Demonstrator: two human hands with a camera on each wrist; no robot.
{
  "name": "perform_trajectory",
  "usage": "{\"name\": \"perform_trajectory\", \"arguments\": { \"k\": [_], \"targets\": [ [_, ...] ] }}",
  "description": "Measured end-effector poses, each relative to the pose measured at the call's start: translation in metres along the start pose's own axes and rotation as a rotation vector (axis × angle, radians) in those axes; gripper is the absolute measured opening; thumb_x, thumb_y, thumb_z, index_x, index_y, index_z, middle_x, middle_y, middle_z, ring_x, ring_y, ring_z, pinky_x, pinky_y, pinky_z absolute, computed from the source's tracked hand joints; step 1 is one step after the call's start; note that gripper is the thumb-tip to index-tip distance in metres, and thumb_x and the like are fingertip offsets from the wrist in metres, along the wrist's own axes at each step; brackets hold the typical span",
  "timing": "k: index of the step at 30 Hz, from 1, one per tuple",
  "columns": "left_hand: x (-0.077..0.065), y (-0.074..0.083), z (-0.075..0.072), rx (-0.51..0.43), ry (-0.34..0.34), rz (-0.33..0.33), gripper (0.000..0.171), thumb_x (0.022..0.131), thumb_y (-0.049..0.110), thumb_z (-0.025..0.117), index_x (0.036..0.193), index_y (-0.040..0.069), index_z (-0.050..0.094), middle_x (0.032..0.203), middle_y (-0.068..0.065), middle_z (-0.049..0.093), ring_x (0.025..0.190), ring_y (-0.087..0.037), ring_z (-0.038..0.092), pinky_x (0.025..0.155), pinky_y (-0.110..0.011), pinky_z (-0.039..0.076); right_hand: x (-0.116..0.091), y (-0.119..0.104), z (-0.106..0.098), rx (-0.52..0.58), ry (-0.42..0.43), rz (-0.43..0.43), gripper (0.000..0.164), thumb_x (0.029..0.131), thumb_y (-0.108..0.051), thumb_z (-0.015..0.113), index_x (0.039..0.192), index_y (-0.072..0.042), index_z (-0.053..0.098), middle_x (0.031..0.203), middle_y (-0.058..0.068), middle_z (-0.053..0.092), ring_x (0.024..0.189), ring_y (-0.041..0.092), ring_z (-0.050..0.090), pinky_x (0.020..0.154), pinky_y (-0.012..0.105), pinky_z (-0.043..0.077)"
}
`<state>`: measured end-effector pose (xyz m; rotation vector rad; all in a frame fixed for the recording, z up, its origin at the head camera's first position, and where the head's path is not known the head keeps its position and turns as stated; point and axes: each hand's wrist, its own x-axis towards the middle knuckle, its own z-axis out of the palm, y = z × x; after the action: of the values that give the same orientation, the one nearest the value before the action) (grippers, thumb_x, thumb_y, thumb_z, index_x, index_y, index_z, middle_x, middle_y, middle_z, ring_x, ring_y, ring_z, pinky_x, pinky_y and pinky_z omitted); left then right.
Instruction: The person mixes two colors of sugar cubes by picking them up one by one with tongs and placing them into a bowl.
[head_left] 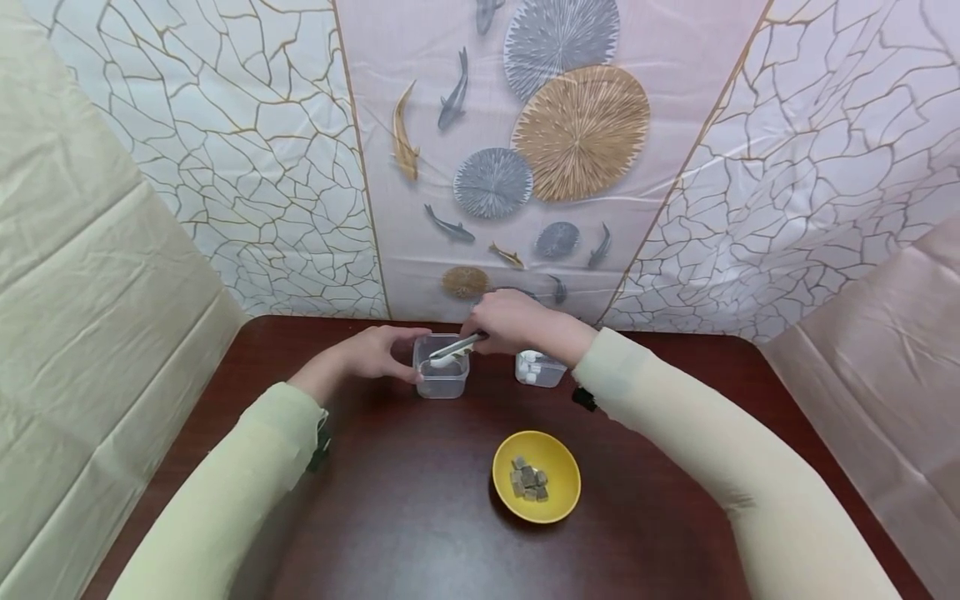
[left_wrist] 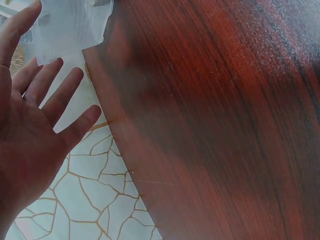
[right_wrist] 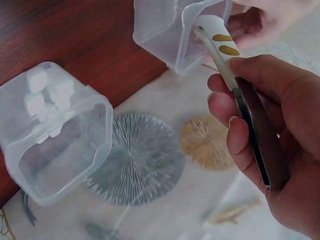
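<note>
My right hand grips a pair of tongs with a metal handle and white slotted ends. The tips reach into a clear plastic container near the back of the table; what lies between them is hidden. My left hand is at the container's left side, thumb by the front corner and index finger by the back one. Its fingers look spread and fairly straight in the left wrist view, fingertips right at the container wall. Right of this, a second clear container holds several white pieces, partly behind the right forearm in the head view.
A yellow bowl with several grey-brown cubes stands closer to me on the dark wooden table. A patterned cloth wall rises right behind the table's back edge, and pale cloth panels flank both sides.
</note>
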<state>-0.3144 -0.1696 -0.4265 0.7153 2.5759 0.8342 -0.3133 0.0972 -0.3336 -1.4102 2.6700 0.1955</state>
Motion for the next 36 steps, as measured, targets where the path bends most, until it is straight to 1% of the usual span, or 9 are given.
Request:
{"name": "perform_trajectory", "arguments": {
  "k": [3,7,10,13,17,20,26,30,36],
  "targets": [
    [0.000,0.001,0.000,-0.007,-0.003,-0.007,0.084,0.090,0.034,0.086,0.163,0.018,0.047,0.159,-0.013,0.054,0.147,-0.034,0.049,0.122,-0.057,0.036,-0.016,0.001,-0.004,0.016,0.040,-0.016,0.018,0.098,-0.015,0.074,0.113,-0.020,0.084,0.093,-0.006,0.079,0.074,0.015,0.066,0.070,0.038,0.054],
    [0.000,0.001,0.000,-0.020,-0.003,-0.001,0.084,0.091,0.033,0.085,0.163,0.016,0.047,0.159,-0.014,0.054,0.148,-0.037,0.048,0.123,-0.059,0.035,-0.038,0.000,-0.008,0.025,0.094,-0.028,0.020,0.097,-0.015,0.075,0.114,-0.020,0.084,0.096,-0.006,0.080,0.065,0.011,0.055,0.062,0.033,0.044],
    [0.000,0.000,0.000,-0.030,-0.005,0.002,0.084,0.091,0.032,0.086,0.163,0.015,0.047,0.159,-0.014,0.055,0.148,-0.038,0.048,0.123,-0.059,0.035,-0.054,-0.001,-0.010,0.034,0.131,-0.034,0.020,0.096,-0.014,0.076,0.114,-0.020,0.084,0.096,-0.007,0.080,0.063,0.008,0.050,0.060,0.031,0.041],
    [0.000,0.000,0.000,-0.035,-0.007,0.010,0.084,0.091,0.032,0.086,0.163,0.014,0.047,0.158,-0.014,0.056,0.147,-0.037,0.049,0.122,-0.059,0.036,-0.071,-0.002,-0.012,0.064,0.160,-0.037,0.020,0.096,-0.014,0.077,0.114,-0.018,0.084,0.095,-0.007,0.080,0.064,0.009,0.053,0.059,0.033,0.045],
    [0.000,0.000,0.001,-0.045,-0.008,0.013,0.084,0.090,0.030,0.087,0.162,0.013,0.048,0.155,-0.015,0.058,0.146,-0.034,0.052,0.122,-0.057,0.037,-0.093,-0.003,-0.013,0.085,0.198,-0.047,0.021,0.094,-0.015,0.080,0.114,-0.017,0.084,0.096,-0.007,0.080,0.072,0.012,0.065,0.063,0.037,0.053],
    [0.000,-0.001,0.000,-0.051,-0.009,0.015,0.084,0.091,0.029,0.087,0.162,0.012,0.047,0.154,-0.016,0.059,0.145,-0.033,0.053,0.122,-0.056,0.038,-0.108,-0.004,-0.012,0.081,0.221,-0.055,0.022,0.092,-0.014,0.081,0.113,-0.017,0.085,0.093,-0.008,0.079,0.072,0.011,0.066,0.062,0.038,0.053],
    [-0.002,-0.002,-0.002,-0.065,-0.010,0.019,0.084,0.091,0.029,0.087,0.163,0.012,0.046,0.156,-0.016,0.058,0.145,-0.034,0.053,0.121,-0.057,0.038,-0.136,-0.007,-0.005,0.087,0.236,-0.065,0.024,0.088,-0.011,0.080,0.109,-0.021,0.085,0.089,-0.015,0.077,0.068,0.004,0.060,0.062,0.034,0.053],
    [-0.002,-0.002,-0.003,-0.066,-0.010,0.019,0.085,0.091,0.030,0.086,0.163,0.013,0.046,0.157,-0.014,0.057,0.146,-0.034,0.052,0.121,-0.059,0.038,-0.153,-0.011,0.002,0.140,0.233,-0.084,0.024,0.087,-0.009,0.080,0.106,-0.023,0.084,0.084,-0.020,0.072,0.065,-0.001,0.053,0.060,0.028,0.049],
    [-0.001,-0.002,-0.001,-0.061,-0.015,0.012,0.085,0.091,0.032,0.086,0.163,0.014,0.046,0.156,-0.014,0.057,0.146,-0.035,0.051,0.122,-0.059,0.037,-0.172,-0.018,0.016,0.217,0.187,-0.097,0.025,0.087,-0.007,0.079,0.107,-0.021,0.085,0.092,-0.018,0.077,0.068,-0.002,0.057,0.063,0.024,0.050]
  ]
}}
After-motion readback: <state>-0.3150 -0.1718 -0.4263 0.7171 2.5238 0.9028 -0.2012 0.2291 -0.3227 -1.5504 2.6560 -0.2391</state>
